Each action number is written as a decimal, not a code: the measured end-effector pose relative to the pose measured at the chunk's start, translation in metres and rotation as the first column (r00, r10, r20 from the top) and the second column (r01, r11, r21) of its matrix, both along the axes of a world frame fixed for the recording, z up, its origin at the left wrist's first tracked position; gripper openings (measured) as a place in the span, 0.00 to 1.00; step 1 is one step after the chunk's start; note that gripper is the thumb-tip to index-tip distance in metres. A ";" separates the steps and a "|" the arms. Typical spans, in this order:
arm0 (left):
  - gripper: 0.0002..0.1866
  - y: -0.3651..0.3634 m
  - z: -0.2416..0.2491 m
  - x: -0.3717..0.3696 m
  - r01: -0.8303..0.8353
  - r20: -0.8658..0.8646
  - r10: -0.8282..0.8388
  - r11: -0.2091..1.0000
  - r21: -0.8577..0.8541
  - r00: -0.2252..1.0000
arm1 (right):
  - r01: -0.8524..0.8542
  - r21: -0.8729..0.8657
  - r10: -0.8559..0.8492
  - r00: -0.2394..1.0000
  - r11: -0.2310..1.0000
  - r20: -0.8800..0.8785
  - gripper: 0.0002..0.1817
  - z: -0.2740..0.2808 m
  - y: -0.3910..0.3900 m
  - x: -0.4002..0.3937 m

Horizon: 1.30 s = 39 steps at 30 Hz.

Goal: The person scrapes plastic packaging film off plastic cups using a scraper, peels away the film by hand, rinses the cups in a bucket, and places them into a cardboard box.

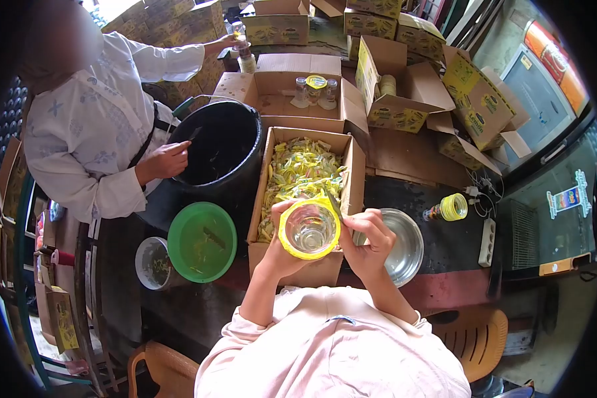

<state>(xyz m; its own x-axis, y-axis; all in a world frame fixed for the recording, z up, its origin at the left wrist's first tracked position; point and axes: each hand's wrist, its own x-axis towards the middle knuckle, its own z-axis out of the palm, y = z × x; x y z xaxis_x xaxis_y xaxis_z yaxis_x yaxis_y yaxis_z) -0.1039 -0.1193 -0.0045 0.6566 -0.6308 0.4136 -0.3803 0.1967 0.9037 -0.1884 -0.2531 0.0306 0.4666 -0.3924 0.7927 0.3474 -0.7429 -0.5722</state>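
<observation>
My left hand (280,255) is wrapped round a clear cup (310,229) with a yellow band at its rim, its mouth facing up at me. My right hand (369,244) is closed beside the cup, pinching a narrow dark knife (333,203) whose blade lies along the yellow rim. Most of its handle is hidden by my fingers. Just beyond both hands, an open cardboard box (355,176) is filled with yellow and clear scraps (305,169). A steel bowl (411,249) sits right of my right hand, partly behind it.
A co-worker (86,126) at left holds a dark blade over a black bucket (255,136). Nearby are a green basin (179,232) and a white tub (142,255). Stacked yellow-rimmed cups (453,207), a power strip (487,242) and open cartons (404,89) stand right and behind.
</observation>
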 end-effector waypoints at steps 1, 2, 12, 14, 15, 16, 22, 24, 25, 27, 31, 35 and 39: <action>0.41 0.001 -0.001 0.002 0.025 0.060 -0.026 0.999 0.022 0.998 | 0.001 -0.010 -0.001 1.000 1.000 0.006 0.10 0.000 -0.001 0.000; 0.41 0.002 -0.001 0.004 0.050 0.117 -0.055 0.998 0.046 0.992 | -0.001 -0.013 0.000 1.000 1.000 -0.007 0.10 0.001 -0.003 0.002; 0.37 0.006 -0.001 0.010 0.084 0.108 -0.089 0.995 0.055 0.990 | -0.067 0.025 0.069 0.996 0.997 -0.062 0.10 -0.005 -0.009 -0.004; 0.37 0.006 -0.003 0.011 0.133 0.072 -0.139 0.987 0.085 0.988 | -0.061 0.025 0.063 0.996 0.998 -0.069 0.10 -0.003 -0.009 -0.005; 0.37 0.006 0.000 0.011 0.145 0.067 -0.150 0.986 0.081 0.986 | -0.059 0.025 0.060 0.995 0.998 -0.076 0.10 0.000 -0.009 -0.005; 0.36 0.007 0.006 0.010 0.155 0.061 -0.160 0.985 0.076 0.985 | -0.057 0.024 0.059 0.995 0.998 -0.084 0.10 0.002 -0.008 -0.004; 0.37 0.005 0.000 0.014 0.168 -0.068 -0.168 0.986 -0.013 0.983 | -0.026 0.020 0.028 0.997 0.999 -0.071 0.11 -0.004 -0.007 -0.005; 0.37 0.005 0.000 0.013 0.172 -0.103 -0.171 0.985 0.000 0.980 | -0.017 0.000 0.017 0.996 1.000 -0.084 0.11 -0.002 -0.007 -0.005; 0.37 0.006 0.002 0.011 0.178 -0.104 -0.175 0.984 0.019 0.979 | -0.011 -0.010 0.010 0.996 1.000 -0.090 0.11 -0.002 -0.006 -0.005; 0.38 0.006 0.002 0.009 0.196 -0.108 -0.189 0.979 0.050 0.976 | -0.013 -0.011 0.012 0.995 1.000 -0.097 0.11 -0.001 -0.006 -0.004; 0.40 0.006 0.006 0.016 0.224 -0.049 -0.225 0.974 -0.014 0.973 | -0.030 0.004 0.030 0.993 1.000 -0.113 0.10 0.000 -0.007 -0.005; 0.43 0.000 -0.007 0.016 0.196 -0.104 -0.227 0.949 -0.248 0.968 | -0.017 0.066 0.025 0.993 0.998 -0.114 0.10 -0.001 -0.004 -0.007; 0.44 -0.008 0.005 0.010 0.187 -0.065 -0.204 0.960 -0.207 0.977 | 0.000 0.055 0.005 0.995 0.999 -0.099 0.09 0.004 0.003 -0.007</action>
<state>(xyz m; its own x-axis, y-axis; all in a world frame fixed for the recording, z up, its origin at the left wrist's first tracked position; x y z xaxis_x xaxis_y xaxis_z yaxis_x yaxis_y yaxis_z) -0.0936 -0.1270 0.0003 0.5668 -0.6612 0.4915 -0.2399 0.4383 0.8662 -0.1949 -0.2500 0.0346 0.5429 -0.4324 0.7200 0.2889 -0.7088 -0.6435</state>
